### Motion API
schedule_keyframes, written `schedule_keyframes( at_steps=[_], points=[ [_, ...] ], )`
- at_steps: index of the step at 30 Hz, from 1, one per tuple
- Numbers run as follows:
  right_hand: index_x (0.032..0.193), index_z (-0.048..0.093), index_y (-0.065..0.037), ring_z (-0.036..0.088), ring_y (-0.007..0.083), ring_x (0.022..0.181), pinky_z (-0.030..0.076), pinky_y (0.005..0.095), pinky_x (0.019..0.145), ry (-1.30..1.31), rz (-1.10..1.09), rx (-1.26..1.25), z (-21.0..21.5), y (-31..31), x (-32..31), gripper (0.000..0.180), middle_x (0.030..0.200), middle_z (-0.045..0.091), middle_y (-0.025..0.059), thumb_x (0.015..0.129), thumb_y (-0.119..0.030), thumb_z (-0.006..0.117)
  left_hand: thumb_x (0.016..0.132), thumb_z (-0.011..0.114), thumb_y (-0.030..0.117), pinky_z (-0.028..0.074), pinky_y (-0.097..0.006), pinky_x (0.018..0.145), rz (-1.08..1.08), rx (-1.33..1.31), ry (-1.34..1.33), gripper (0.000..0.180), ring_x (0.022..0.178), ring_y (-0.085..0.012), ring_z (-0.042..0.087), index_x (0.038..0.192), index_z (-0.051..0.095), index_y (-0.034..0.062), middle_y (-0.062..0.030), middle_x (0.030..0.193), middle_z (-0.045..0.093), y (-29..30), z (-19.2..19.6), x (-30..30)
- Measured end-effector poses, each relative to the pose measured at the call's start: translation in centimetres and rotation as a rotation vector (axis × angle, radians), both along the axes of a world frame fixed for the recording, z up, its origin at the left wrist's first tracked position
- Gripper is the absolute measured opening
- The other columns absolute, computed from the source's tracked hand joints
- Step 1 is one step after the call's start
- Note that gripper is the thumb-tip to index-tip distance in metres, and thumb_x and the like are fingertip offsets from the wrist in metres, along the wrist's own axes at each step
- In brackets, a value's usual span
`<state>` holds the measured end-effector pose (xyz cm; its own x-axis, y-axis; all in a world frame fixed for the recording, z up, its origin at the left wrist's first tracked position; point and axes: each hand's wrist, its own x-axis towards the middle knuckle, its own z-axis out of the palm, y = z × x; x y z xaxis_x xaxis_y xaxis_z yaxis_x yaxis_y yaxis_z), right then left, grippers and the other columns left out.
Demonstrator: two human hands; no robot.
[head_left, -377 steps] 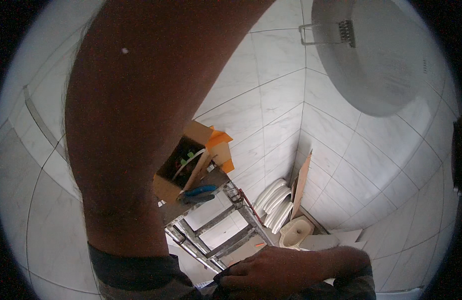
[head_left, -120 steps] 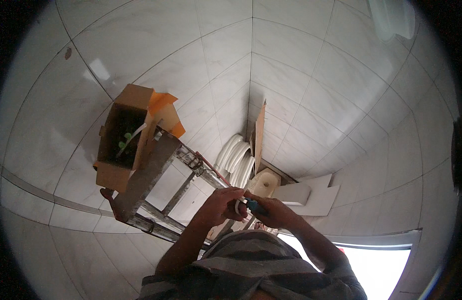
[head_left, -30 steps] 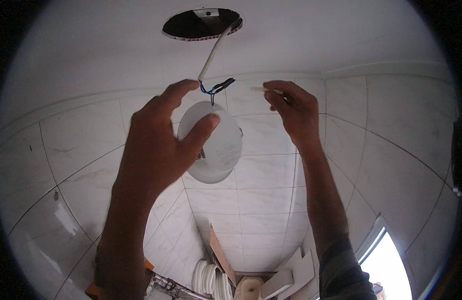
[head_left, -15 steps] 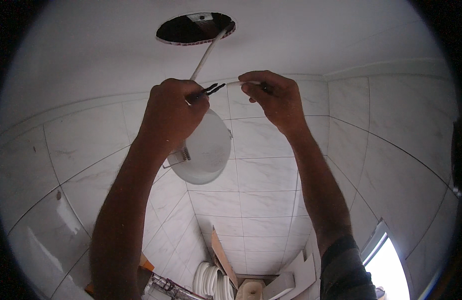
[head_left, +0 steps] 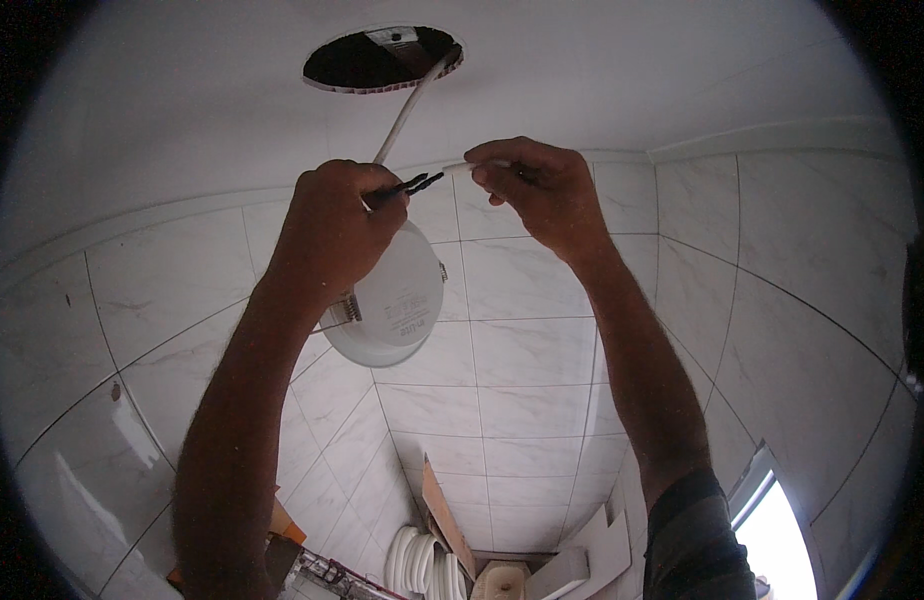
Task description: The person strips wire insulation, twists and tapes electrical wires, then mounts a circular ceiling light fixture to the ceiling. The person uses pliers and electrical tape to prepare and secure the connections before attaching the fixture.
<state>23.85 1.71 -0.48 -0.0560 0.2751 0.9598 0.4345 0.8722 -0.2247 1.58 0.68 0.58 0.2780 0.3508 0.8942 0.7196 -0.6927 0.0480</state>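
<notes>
Below the ceiling hole (head_left: 367,65), hold the dark wire ends (head_left: 410,187) steady in the closed grip of the left hand (head_left: 337,220) and align the white sleeve (head_left: 455,169) pinched by the right hand (head_left: 547,190).

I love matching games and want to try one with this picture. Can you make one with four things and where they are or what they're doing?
1. left hand
2. right hand
3. recessed downlight
4. ceiling hole

A. above both hands, with a white cable coming out
B. pinching a thin white piece
C. partly hidden behind the left hand
D. gripping black wire ends

Pairs: 1-D, 2-B, 3-C, 4-A
</notes>
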Motion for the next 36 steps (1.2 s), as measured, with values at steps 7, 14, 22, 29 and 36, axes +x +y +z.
schedule_keyframes(
  at_steps=[7, 14, 22, 29, 36],
  points=[
    [0.105, 0.074, -0.005, 0.067, 0.0133, 0.072, 0.057, 0.0287, 0.064, -0.121, -0.049, 0.107, 0.3, 0.6, 0.7, 0.017, 0.094, 0.073, 0.0083, 0.094, -0.016, 0.067, 0.093, 0.069, 0.019, 0.054, -0.038, 0.076, 0.002, 0.064, 0.021, 0.02, 0.079, -0.0223, 0.066, 0.102, 0.073, 0.0013, -0.015, 0.093, 0.072, 0.3, -0.1, -0.1],
    [0.103, 0.074, -0.004, 0.06, 0.0107, 0.066, 0.052, 0.0266, 0.059, -0.142, -0.023, -0.001, 0.8, 0.0, 0.1, 0.018, 0.081, 0.068, 0.0049, 0.096, -0.019, 0.067, 0.093, 0.068, 0.019, 0.055, -0.038, 0.075, -0.01, 0.052, 0.041, 0.021, 0.078, -0.0227, 0.068, 0.102, 0.072, 0.0002, -0.0156, 0.092, 0.072, -0.1, 0.0, -0.1],
    [0.091, 0.07, 0.001, 0.046, 0.0073, 0.051, 0.039, 0.0252, 0.046, -0.172, 0.02, -0.125, 1.5, 0.3, -0.4, 0.041, 0.06, 0.054, 0.0008, 0.1, -0.038, 0.061, 0.091, 0.069, 0.015, 0.057, -0.037, 0.068, -0.088, 0.147, 0.056, 0.019, 0.067, -0.0251, 0.07, 0.094, 0.072, -0.0034, -0.0188, 0.086, 0.072, 0.7, -0.2, -0.6],
    [0.082, 0.069, -0.001, 0.049, 0.0122, 0.051, 0.043, 0.031, 0.05, -0.169, -0.011, -0.442, 1.3, 0.5, -0.2, 0.058, 0.059, 0.056, 0.0028, 0.102, -0.052, 0.05, 0.092, 0.068, 0.015, 0.057, -0.037, 0.068, -0.161, 0.175, 0.059, 0.019, 0.068, -0.0253, 0.071, 0.095, 0.072, -0.0035, -0.0201, 0.086, 0.072, 1.1, -0.6, -0.3],
    [0.102, 0.071, -0.002, 0.061, 0.0098, 0.069, 0.05, 0.0239, 0.06, -0.255, -0.023, 0.32, 0.8, 1.9, 0.6, 0.02, 0.075, 0.064, 0.0053, 0.097, -0.021, 0.068, 0.095, 0.065, 0.019, 0.056, -0.038, 0.071, -0.105, 0.129, 0.112, 0.024, 0.073, -0.0239, 0.069, 0.099, 0.07, -0.0037, -0.0189, 0.089, 0.071, 1.0, -0.1, -0.4]
  ],
)
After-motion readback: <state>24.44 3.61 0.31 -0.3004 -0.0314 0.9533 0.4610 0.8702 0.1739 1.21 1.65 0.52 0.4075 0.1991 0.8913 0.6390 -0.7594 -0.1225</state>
